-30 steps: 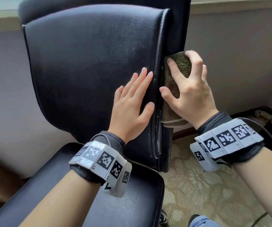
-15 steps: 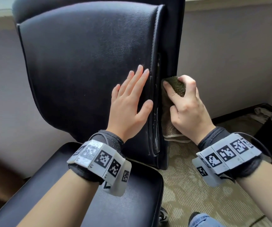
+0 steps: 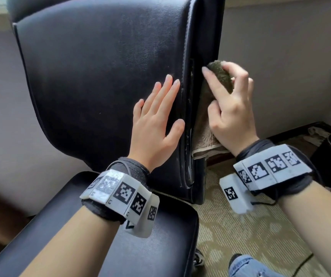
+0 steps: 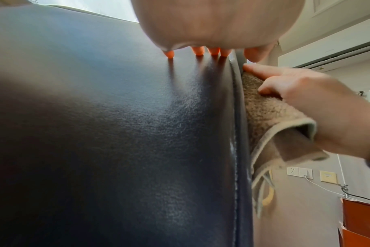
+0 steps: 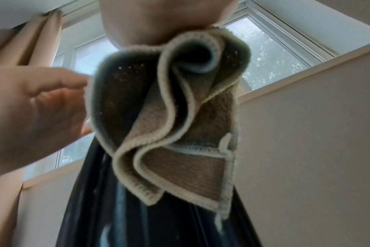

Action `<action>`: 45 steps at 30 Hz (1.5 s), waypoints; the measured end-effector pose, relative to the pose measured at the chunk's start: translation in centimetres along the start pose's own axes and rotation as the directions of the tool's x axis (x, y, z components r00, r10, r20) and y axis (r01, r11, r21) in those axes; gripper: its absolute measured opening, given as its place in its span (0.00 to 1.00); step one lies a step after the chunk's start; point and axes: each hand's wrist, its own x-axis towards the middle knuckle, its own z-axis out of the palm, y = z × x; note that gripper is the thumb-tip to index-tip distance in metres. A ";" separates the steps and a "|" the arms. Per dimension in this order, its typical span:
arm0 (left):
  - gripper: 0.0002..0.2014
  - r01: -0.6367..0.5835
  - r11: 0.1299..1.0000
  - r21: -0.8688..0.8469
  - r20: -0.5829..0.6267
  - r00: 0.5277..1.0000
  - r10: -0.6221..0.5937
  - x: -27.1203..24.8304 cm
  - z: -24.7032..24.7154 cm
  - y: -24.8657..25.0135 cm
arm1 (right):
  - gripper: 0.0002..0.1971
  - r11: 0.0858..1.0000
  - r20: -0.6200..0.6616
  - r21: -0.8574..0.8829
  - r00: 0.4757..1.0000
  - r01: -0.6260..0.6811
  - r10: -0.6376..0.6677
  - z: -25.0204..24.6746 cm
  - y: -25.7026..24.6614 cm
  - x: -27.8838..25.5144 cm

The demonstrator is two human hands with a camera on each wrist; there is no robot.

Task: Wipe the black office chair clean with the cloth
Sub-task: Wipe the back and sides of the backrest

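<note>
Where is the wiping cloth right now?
In the head view, the cloth is in the right hand, pressed on the right side edge of the chair's backrest, just across that edge from the flat left hand.

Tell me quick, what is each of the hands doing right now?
Left hand: open, fingers straight, flat on the front of the chair backrest.
Right hand: gripping the cloth, pressing it against the backrest's side edge.

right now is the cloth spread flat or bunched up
Bunched up. The cloth hangs in loose folds, hemmed edges curling over each other, gripped by the right hand against the chair side.
</note>
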 end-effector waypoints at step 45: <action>0.35 0.058 0.998 0.009 0.011 0.998 -0.058 0.1 0.0 0.9 | 0.24 0.984 0.303 0.148 0.952 -0.101 0.052 1.3 1.5 -10.4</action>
